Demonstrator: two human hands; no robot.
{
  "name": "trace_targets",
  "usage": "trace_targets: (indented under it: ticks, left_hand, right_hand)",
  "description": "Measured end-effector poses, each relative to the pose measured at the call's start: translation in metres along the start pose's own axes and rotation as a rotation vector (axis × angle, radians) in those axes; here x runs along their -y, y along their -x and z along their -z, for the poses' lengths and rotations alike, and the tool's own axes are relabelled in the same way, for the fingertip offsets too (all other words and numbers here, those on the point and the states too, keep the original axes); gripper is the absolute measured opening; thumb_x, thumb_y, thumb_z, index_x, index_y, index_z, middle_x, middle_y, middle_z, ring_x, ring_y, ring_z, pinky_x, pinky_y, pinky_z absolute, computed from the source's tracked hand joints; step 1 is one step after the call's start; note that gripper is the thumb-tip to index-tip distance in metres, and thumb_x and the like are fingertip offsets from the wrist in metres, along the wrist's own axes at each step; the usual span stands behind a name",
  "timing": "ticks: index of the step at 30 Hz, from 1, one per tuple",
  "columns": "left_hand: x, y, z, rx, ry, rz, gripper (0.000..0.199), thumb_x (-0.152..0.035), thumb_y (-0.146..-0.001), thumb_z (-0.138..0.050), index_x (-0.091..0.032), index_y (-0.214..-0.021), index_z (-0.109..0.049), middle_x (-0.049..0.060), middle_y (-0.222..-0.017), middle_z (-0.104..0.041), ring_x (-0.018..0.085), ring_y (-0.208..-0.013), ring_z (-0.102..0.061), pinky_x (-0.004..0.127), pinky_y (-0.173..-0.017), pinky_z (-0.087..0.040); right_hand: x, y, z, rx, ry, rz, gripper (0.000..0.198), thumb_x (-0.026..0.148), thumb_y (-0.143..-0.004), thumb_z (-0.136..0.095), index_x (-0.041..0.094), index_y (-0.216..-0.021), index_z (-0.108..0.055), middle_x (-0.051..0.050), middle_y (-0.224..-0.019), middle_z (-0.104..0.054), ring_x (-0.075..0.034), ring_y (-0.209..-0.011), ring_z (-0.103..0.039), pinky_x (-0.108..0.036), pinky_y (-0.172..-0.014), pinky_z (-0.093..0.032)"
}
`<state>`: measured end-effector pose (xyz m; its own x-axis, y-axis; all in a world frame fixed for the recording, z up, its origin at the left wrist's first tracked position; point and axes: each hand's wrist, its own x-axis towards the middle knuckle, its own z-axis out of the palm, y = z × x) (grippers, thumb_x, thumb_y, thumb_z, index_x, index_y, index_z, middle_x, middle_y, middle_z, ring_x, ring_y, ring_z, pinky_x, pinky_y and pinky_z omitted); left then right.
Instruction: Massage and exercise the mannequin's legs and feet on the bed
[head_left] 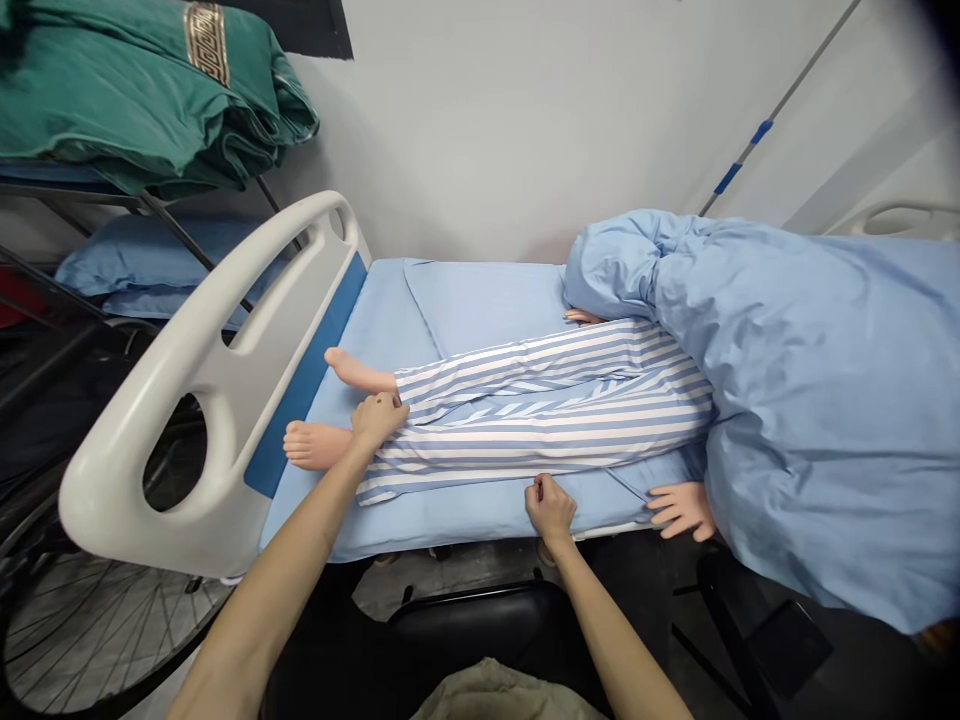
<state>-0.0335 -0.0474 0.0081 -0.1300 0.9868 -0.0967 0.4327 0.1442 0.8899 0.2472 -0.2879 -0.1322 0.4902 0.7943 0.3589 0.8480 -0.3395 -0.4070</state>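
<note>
A nursing manikin lies on the bed in blue-and-white striped trousers (540, 440), its legs stretched toward the footboard. My left hand (379, 415) is closed at the cuff of the farther trouser leg, pinching the fabric between the two bare feet. The farther foot (356, 372) points up past that cuff; the nearer foot (315, 445) lies left of my wrist. At the near edge of the other leg, around the knee, my right hand (551, 508) is closed with its fingertips on the trouser fabric; what they pinch is largely hidden.
A bunched light-blue quilt (832, 390) covers the manikin's upper body, and a manikin hand (684, 510) sticks out below it. The white footboard (180, 340) rises at left, beside a wheelchair wheel (97, 630). A black chair (480, 620) stands before me.
</note>
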Motion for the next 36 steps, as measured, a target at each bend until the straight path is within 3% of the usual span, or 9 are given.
trace_targets:
  ticks: [3,7,14,19,23,27,30,33,36]
  left_hand:
    - [-0.008,-0.005,-0.004,0.112,-0.431,-0.246,0.013,-0.019,-0.071,-0.066,-0.016,-0.084,-0.065,0.014,-0.097,-0.068,0.035,-0.104,-0.063,0.039,-0.09,-0.045]
    - [-0.019,-0.019,-0.022,0.187,-0.594,-0.519,0.044,-0.019,-0.072,-0.062,-0.015,-0.116,-0.063,0.017,-0.122,-0.063,0.034,-0.116,-0.057,0.04,-0.101,-0.042]
    - [-0.019,-0.055,-0.056,0.267,-0.748,-0.56,0.072,-0.022,-0.069,-0.068,-0.012,-0.138,-0.05,0.021,-0.139,-0.053,0.038,-0.129,-0.047,0.042,-0.107,-0.037]
    - [-0.012,-0.071,-0.064,0.344,-1.044,-0.502,0.066,-0.026,-0.075,-0.065,-0.013,-0.137,-0.049,0.021,-0.126,-0.061,0.037,-0.118,-0.057,0.043,-0.098,-0.04]
    - [-0.009,-0.075,-0.066,0.329,-1.132,-0.524,0.058,-0.025,-0.076,-0.064,-0.012,-0.131,-0.052,0.022,-0.121,-0.063,0.037,-0.116,-0.059,0.041,-0.094,-0.041]
    - [-0.009,-0.073,-0.063,0.308,-1.149,-0.538,0.056,-0.027,-0.077,-0.064,-0.013,-0.13,-0.052,0.021,-0.121,-0.063,0.036,-0.113,-0.059,0.04,-0.091,-0.042]
    - [-0.011,-0.072,-0.059,0.307,-1.163,-0.523,0.054,-0.03,-0.078,-0.064,-0.014,-0.129,-0.053,0.019,-0.121,-0.064,0.035,-0.111,-0.06,0.04,-0.091,-0.042]
    - [-0.013,-0.07,-0.055,0.322,-1.185,-0.513,0.054,-0.03,-0.079,-0.062,-0.014,-0.13,-0.052,0.019,-0.123,-0.064,0.034,-0.113,-0.06,0.039,-0.093,-0.043]
    - [-0.014,-0.069,-0.053,0.336,-1.22,-0.517,0.055,-0.031,-0.081,-0.058,-0.015,-0.134,-0.05,0.019,-0.127,-0.062,0.034,-0.114,-0.06,0.04,-0.094,-0.043]
  right_hand:
    - [-0.001,0.001,0.0,-0.017,0.006,0.016,0.024,0.025,-0.085,-0.042,0.018,-0.078,-0.064,-0.002,-0.058,-0.058,-0.013,-0.055,-0.049,-0.026,-0.058,-0.018]
    - [-0.001,0.001,-0.001,-0.007,0.012,0.012,0.025,0.024,-0.085,-0.041,0.018,-0.076,-0.064,-0.002,-0.058,-0.058,-0.013,-0.055,-0.05,-0.026,-0.058,-0.017]
    - [-0.004,0.002,-0.003,-0.02,0.018,0.049,0.024,0.022,-0.085,-0.041,0.019,-0.076,-0.063,-0.002,-0.058,-0.058,-0.014,-0.056,-0.052,-0.027,-0.057,-0.02]
    - [-0.004,0.001,-0.003,-0.05,0.028,0.097,0.024,0.02,-0.085,-0.041,0.019,-0.075,-0.063,-0.001,-0.061,-0.06,-0.013,-0.056,-0.052,-0.027,-0.057,-0.022]
    - [-0.001,0.0,-0.002,-0.011,0.014,0.064,0.025,0.021,-0.084,-0.041,0.019,-0.075,-0.063,-0.002,-0.061,-0.061,-0.013,-0.056,-0.052,-0.027,-0.057,-0.022]
    - [0.002,-0.003,0.009,0.119,-0.088,-0.059,0.025,0.024,-0.083,-0.042,0.018,-0.078,-0.065,-0.001,-0.061,-0.059,-0.013,-0.056,-0.05,-0.026,-0.057,-0.022]
    - [0.01,-0.018,0.032,0.363,-0.344,-0.145,0.021,0.025,-0.078,-0.048,0.018,-0.082,-0.066,0.001,-0.06,-0.058,-0.012,-0.056,-0.05,-0.023,-0.058,-0.028]
    - [0.031,-0.055,0.062,0.653,-0.734,-0.103,0.021,0.027,-0.076,-0.053,0.017,-0.087,-0.068,0.002,-0.062,-0.059,-0.011,-0.057,-0.05,-0.021,-0.059,-0.036]
    - [0.06,-0.114,0.079,0.774,-0.996,-0.102,0.026,0.034,-0.077,-0.06,0.016,-0.094,-0.069,-0.002,-0.074,-0.066,-0.012,-0.063,-0.058,-0.023,-0.062,-0.045]
